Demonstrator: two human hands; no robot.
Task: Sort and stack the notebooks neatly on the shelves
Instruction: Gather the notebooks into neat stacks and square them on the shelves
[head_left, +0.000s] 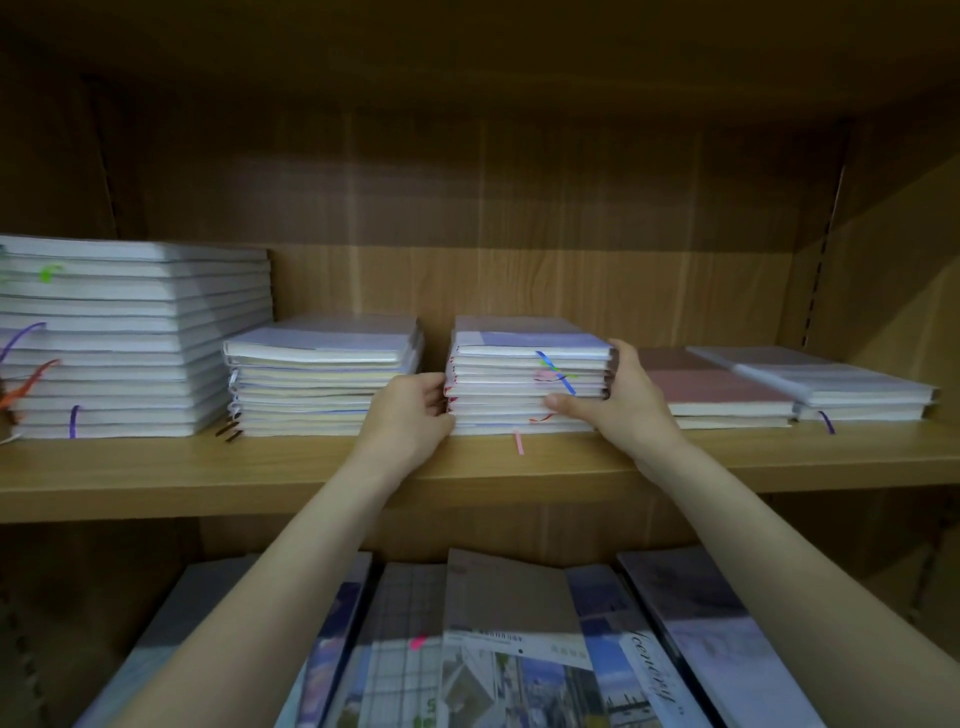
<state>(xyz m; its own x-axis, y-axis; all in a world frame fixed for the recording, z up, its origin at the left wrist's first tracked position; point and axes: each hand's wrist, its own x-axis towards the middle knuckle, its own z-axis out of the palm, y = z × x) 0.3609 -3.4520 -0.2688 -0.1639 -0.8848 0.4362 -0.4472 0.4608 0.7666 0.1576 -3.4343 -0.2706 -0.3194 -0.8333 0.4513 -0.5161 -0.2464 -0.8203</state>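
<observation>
- Currently squaring up the middle notebook stack (524, 379) on the upper shelf (467, 467).
- Left hand (410, 410) curls onto its left edge; right hand (613, 395) grips the right side, thumb across the front.
- Stack lies flat, page edges and ribbons facing out, long axis probably running front-to-back.
- Next: likely press both sides inward evenly, flush with neighbouring stacks.

Metal shelf-peg strip (823, 249) down the cabinet's wooden right wall (893, 270)
</observation>
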